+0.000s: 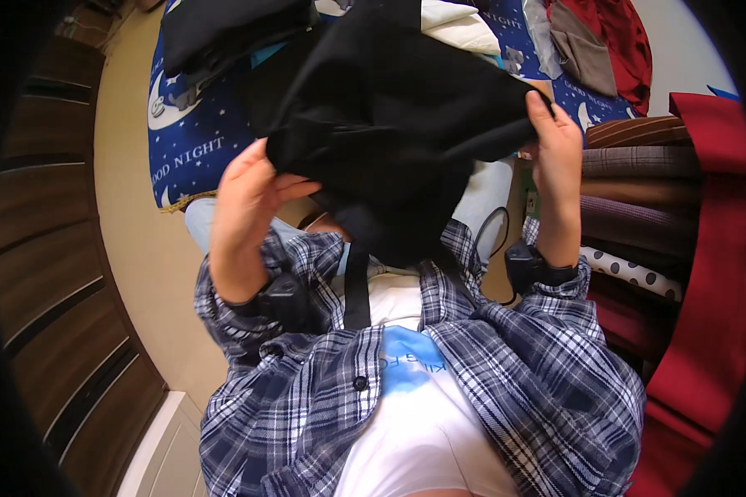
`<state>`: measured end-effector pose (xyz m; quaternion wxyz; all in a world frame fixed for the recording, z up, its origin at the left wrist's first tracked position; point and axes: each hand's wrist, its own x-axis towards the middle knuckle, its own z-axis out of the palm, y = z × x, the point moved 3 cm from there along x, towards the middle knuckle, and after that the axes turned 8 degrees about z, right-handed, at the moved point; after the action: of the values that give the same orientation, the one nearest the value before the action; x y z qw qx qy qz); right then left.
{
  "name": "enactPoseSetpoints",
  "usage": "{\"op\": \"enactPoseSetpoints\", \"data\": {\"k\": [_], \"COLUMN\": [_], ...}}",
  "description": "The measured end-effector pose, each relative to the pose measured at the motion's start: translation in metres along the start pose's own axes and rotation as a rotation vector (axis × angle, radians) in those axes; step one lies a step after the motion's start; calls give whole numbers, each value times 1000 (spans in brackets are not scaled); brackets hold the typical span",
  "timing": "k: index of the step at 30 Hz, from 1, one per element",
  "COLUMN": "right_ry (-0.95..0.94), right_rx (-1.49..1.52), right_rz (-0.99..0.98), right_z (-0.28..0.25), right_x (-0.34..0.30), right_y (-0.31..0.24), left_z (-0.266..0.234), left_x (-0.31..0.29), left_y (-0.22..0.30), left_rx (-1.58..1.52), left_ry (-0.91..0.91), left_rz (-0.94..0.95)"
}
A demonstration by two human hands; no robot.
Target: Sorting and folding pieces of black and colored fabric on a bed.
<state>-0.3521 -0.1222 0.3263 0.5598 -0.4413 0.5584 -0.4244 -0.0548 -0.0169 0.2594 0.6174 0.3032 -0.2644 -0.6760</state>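
Observation:
A large piece of black cloth [389, 124] is stretched out in front of my chest, its lower part hanging in folds above my lap. What kind of garment it is, if any, cannot be made out. My left hand [249, 190] is closed on its left edge, with some fingers behind the cloth. At the upper right corner, my right hand [554, 137] pinches the fabric between thumb and fingers. Two dark straps [357, 290] run down below the cloth over my shirt; whether they belong to it is unclear.
Ahead lies a blue patterned cover [191, 149], bearing folded black clothes [224, 33], white cloth [460, 29], and brown and red garments [584, 50]. Stacked fabrics [638, 178] and a hanging red cloth [696, 315] stand at my right. A dark brown panelled front [66, 248] is on the left.

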Motion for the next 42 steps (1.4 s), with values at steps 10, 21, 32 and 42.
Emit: {"op": "enactPoseSetpoints", "data": {"k": [10,21,32,42], "right_ry": [282,561,430,-721], "right_rx": [180,-47,-1120,-1373], "right_rz": [-72,-44,115,-719], "right_z": [-123,-199,-193,61], "right_x": [53,19,23,-20], "right_y": [-17,51,76,95], "left_z": [-99,-181,-159,-138], "left_x": [-103,-264,-251,-176], "left_y": [90,100,51,81], "left_rx": [58,-51,481,1299], "left_ry": [474,737,875,565], "left_rz": [302,275,-259,-491]}}
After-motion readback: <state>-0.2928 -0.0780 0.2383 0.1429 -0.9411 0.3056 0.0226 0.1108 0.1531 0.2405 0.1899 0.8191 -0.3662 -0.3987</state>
